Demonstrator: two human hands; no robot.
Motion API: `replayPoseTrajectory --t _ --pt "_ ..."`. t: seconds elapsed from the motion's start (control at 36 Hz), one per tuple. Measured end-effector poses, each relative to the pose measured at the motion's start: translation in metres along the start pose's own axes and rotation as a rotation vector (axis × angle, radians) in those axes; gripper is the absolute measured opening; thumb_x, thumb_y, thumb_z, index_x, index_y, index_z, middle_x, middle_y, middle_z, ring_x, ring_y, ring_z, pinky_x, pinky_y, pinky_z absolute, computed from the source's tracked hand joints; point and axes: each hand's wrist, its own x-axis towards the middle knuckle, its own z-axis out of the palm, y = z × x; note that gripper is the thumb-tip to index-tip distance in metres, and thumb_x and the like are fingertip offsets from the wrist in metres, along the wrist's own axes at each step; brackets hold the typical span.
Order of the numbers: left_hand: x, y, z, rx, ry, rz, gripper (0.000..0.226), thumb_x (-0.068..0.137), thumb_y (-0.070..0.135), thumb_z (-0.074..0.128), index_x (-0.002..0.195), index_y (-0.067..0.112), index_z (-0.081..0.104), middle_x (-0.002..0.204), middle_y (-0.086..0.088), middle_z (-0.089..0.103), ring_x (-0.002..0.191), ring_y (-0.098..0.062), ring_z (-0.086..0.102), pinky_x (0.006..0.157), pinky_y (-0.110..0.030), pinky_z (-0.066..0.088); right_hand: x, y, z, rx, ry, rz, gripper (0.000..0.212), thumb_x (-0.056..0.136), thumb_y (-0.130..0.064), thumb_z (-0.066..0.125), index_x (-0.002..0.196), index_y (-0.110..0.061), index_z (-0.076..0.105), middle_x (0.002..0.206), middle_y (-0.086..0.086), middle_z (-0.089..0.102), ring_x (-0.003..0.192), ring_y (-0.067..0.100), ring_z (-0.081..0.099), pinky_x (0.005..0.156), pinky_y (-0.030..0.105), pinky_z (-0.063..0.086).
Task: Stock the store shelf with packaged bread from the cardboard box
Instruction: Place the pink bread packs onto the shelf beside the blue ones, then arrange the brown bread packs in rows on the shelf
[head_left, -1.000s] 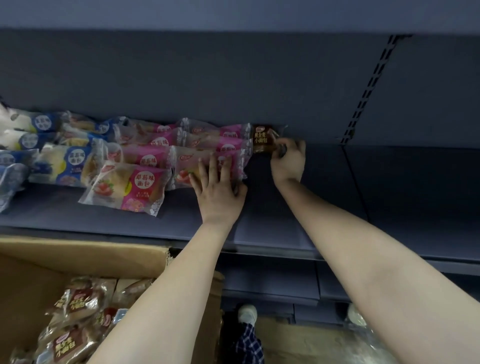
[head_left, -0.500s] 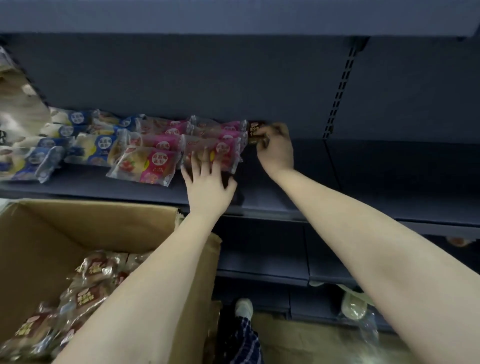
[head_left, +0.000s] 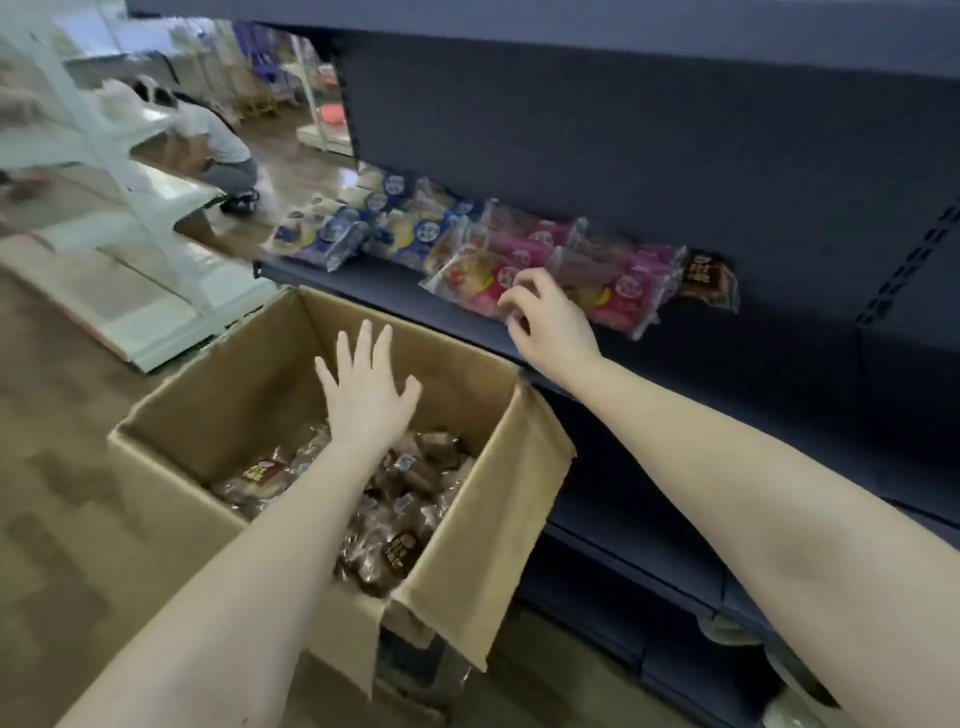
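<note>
Since half a second ago, I see both hands have come away from the back of the shelf. The left hand (head_left: 370, 397) has left the crinkly pink plastic bread packets (head_left: 628, 291) and now hangs over the open brown cardboard box (head_left: 244, 384). The right hand (head_left: 551, 328) has released the glossy dark brown bread packet (head_left: 706, 278), which lies on the matte dark blue metal shelf (head_left: 753, 358), just right of the pink ones. More shiny brown-wrapped bread packets (head_left: 400, 525) lie heaped in the box. My left hand is flat, fingers spread, empty. The right fingers curl loosely, holding nothing, by the front pink packet; I cannot tell if they touch it.
</note>
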Motion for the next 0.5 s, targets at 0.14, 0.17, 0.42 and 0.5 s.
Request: replayPoseTrajectory --t 0.14,0.17,0.42,0.5 --pt "-0.015 -0.053 -0.021 0.059 0.002 -0.135 0.066 0.094 0.041 0.044 0.152 0.022 0.018 0.161 -0.001 0.011 0.148 -0.026 0.002 0.116 -0.055 0.004 0.03 -0.058 0.041 0.12 -0.057 -0.139 0.02 0.091 -0.012 0.056 0.109 -0.011 0.062 0.128 0.007 0.047 0.098 0.025 0.057 0.072 0.034 0.049" --pt "-0.018 -0.065 -0.024 0.067 -0.029 -0.162 0.065 0.095 0.041 0.044 0.152 0.022 0.019 0.16 0.0 0.012 0.148 -0.026 0.004 0.116 -0.054 0.004 0.035 -0.071 0.05 0.141 -0.072 -0.162 0.02 0.091 -0.012 0.056 0.109 -0.011 0.062 0.128 0.007 0.047 0.098 0.025 0.058 0.072 0.033 0.049" --pt "-0.029 -0.126 -0.019 0.117 -0.428 -0.206 0.062 0.093 0.038 0.044 0.15 0.023 0.023 0.158 0.001 0.019 0.146 -0.029 0.01 0.116 -0.055 0.006 0.038 -0.166 0.128 0.311 -0.218 -0.217 0.02 0.091 -0.015 0.055 0.11 -0.014 0.061 0.128 0.0 0.044 0.091 0.017 0.057 0.075 0.035 0.052" --pt "-0.015 -0.134 -0.015 0.112 -0.47 -0.163 0.06 0.094 0.038 0.042 0.149 0.022 0.025 0.156 0.001 0.024 0.145 -0.028 0.016 0.116 -0.056 0.007 0.041 -0.172 0.149 0.302 -0.274 -0.19 0.021 0.092 -0.015 0.053 0.111 -0.016 0.061 0.131 -0.001 0.042 0.088 0.017 0.057 0.072 0.033 0.051"
